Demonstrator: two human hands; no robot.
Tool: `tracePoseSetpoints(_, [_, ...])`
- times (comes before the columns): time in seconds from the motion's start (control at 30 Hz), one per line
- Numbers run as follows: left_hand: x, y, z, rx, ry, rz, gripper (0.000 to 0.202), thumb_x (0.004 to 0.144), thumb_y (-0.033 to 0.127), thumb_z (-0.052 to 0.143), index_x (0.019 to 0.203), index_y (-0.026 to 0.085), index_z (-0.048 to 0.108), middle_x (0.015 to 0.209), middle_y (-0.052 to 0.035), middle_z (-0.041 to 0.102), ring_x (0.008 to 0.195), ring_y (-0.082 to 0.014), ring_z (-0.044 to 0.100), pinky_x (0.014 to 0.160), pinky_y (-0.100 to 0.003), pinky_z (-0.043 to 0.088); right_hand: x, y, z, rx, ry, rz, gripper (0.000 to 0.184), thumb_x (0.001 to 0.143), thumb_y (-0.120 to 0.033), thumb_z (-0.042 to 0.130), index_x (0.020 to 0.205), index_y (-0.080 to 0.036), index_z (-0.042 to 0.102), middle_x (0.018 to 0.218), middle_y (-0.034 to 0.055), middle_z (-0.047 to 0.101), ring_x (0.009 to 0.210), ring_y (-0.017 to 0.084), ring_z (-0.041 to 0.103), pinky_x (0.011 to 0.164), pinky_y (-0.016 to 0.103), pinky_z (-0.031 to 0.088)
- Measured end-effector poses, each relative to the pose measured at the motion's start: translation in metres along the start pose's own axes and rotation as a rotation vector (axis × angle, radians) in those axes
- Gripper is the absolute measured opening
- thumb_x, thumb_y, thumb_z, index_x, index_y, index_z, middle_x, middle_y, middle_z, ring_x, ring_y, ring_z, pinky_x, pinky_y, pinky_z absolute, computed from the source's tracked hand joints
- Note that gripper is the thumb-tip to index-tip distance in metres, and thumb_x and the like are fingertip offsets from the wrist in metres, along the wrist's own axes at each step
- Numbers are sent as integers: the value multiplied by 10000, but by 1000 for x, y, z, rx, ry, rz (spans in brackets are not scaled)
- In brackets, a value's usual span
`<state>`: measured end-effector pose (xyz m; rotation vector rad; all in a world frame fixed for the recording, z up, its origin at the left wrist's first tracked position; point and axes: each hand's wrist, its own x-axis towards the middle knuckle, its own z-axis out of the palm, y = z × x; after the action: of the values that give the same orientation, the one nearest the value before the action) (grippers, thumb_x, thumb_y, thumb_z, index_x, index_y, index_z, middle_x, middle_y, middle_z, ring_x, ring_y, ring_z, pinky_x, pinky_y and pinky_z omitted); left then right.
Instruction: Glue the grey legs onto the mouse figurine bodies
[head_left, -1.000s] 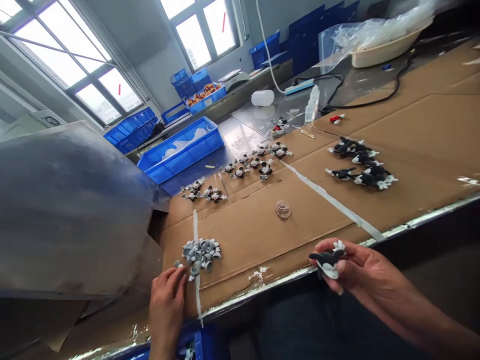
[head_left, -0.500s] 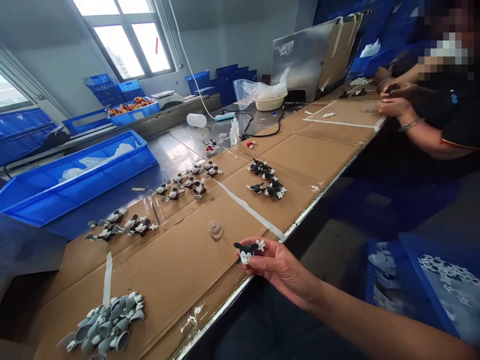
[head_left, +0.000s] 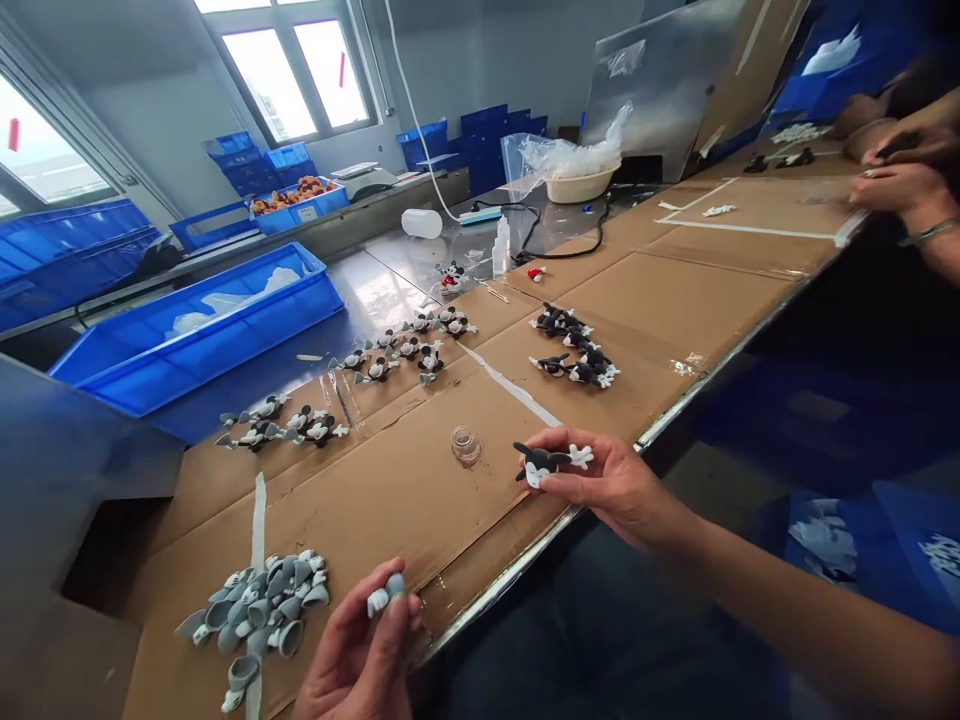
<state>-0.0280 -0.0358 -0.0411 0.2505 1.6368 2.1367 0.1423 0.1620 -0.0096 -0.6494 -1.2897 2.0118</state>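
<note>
My right hand [head_left: 611,487] pinches a black-and-white mouse figure head [head_left: 541,463] with round ears, a white hand-shaped part showing beside it. Lower down, my left hand [head_left: 367,645] grips a small grey-and-white figure part [head_left: 385,594] between thumb and fingers; its far side is hidden. Left of that hand lies a pile of grey cone-like parts [head_left: 262,603] with white bits. Between the pile and the right hand, a small clear round dish [head_left: 466,446] rests on the cardboard. Beyond it are mouse heads joined to grey parts [head_left: 379,368] and black heads with white hands [head_left: 577,350].
Cardboard [head_left: 375,480] covers the bench, marked by white tape strips [head_left: 510,385]. A long blue bin [head_left: 210,330] stands at the left. White bottles [head_left: 501,246], a black cable and a basket [head_left: 583,186] sit farther back. A co-worker's hands [head_left: 904,185] are at the right.
My left hand has come into view at the bottom, holding a grey-and-white part. My right hand keeps the mouse head, now turned somewhat. The whole view has shifted to the left.
</note>
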Motion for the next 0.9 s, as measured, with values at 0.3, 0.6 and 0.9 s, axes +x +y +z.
tracePoseSetpoints(0.3, [14, -10, 25, -115, 25, -12, 412, 464, 278, 1022, 813, 212, 814, 861, -84, 818, 621, -145, 750, 624, -171, 619, 17, -1, -8, -26, -13, -58, 358, 633, -374, 963, 919, -237, 797, 859, -2, 785, 808, 131, 755, 805, 204, 567])
tracePoseSetpoints(0.6, [0, -10, 46, 105, 93, 153, 357, 564, 383, 978, 843, 222, 825, 838, -36, 799, 741, -182, 779, 763, -213, 640, 19, 4, -10, 27, -41, 9, 310, 713, -379, 925, 958, -246, 790, 823, -2, 802, 756, 120, 770, 801, 199, 579])
tracePoseSetpoints(0.9, [19, -20, 27, 314, -237, 497, 199, 755, 299, 868, 946, 285, 817, 966, 22, 778, 818, -91, 733, 816, -96, 562, 22, 7, -12, -38, -52, -60, 321, 673, -360, 944, 954, -264, 822, 905, 4, 813, 824, 109, 741, 813, 182, 557])
